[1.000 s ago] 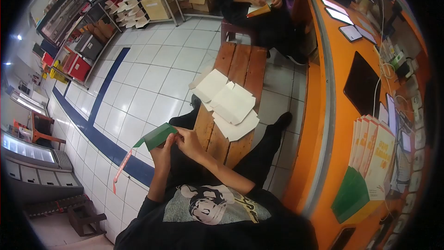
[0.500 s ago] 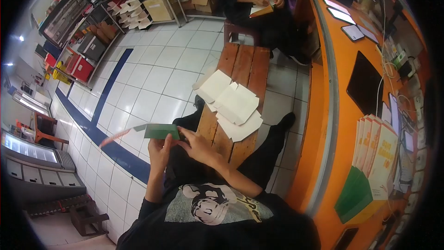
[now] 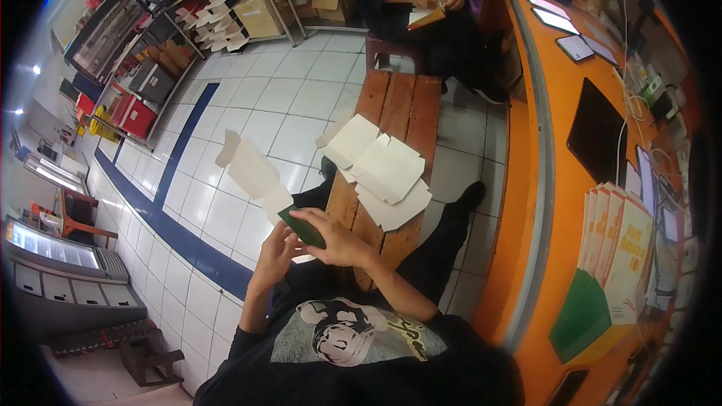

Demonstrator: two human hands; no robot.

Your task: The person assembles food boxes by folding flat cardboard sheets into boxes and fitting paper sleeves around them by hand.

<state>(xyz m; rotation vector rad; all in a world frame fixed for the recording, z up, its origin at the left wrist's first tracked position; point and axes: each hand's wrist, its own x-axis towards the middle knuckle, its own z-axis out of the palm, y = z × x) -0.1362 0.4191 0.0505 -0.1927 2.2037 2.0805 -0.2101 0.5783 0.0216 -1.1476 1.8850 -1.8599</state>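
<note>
A cardboard piece (image 3: 253,173) with a white inner side and a green part is held over my lap, its white side stretching up and left. My right hand (image 3: 335,239) has its fingers wrapped over the green part. My left hand (image 3: 275,256) touches the lower left side of the same piece with bent fingers. In front of my hands, flat white cardboard pieces (image 3: 387,168) lie overlapping on the wooden bench (image 3: 398,105).
On the orange counter (image 3: 560,173) at the right are folded green and cream boxes (image 3: 613,256), a black tablet (image 3: 596,131) and several phones. Across the bench a co-worker's hands (image 3: 440,0) hold a carton. Shelves stand at the back left.
The cardboard piece has turned, so its white inner side now shows instead of its printed strip. My right hand has moved over the green part, and my left fingers have loosened.
</note>
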